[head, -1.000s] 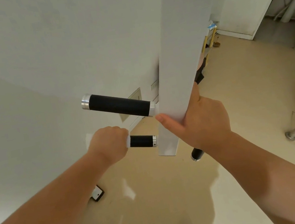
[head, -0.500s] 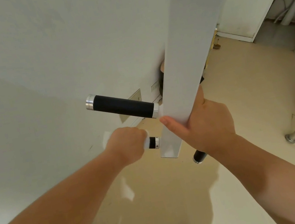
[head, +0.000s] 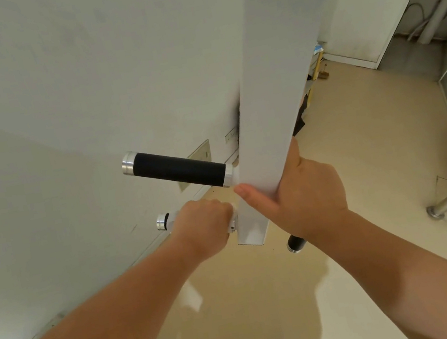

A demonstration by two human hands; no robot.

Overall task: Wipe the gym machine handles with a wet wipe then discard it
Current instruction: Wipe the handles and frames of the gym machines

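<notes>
Head view, the only one I get. The left hand point(head: 202, 226) is curled tight round the lower short black handle with silver end cap point(head: 162, 221), close against the white square metal post point(head: 264, 120). The white wet wipe point(head: 171, 218) sits under the palm, with only slivers poking out at the hand's edges. The right hand point(head: 308, 199) clamps the post from the right side, thumb across the front face, bracing it. The upper long black foam handle point(head: 179, 172) is bare, neither hand on it. A third black handle end point(head: 295, 243) peeks out below the right wrist.

Risks as I judge them:
- The wipe bunches inside the fist, so bare skin rubs the grip and part of it goes uncleaned. I can't see the grip under the hand, so I can't confirm coverage.
- The knuckles sit right at the post and could knock it on an inward stroke.
- The wipe may slide off past the end cap and drop to the beige floor point(head: 366, 174).
- The right-side handle is mostly hidden and easy to skip.
- I see no bin in view for discarding.
</notes>
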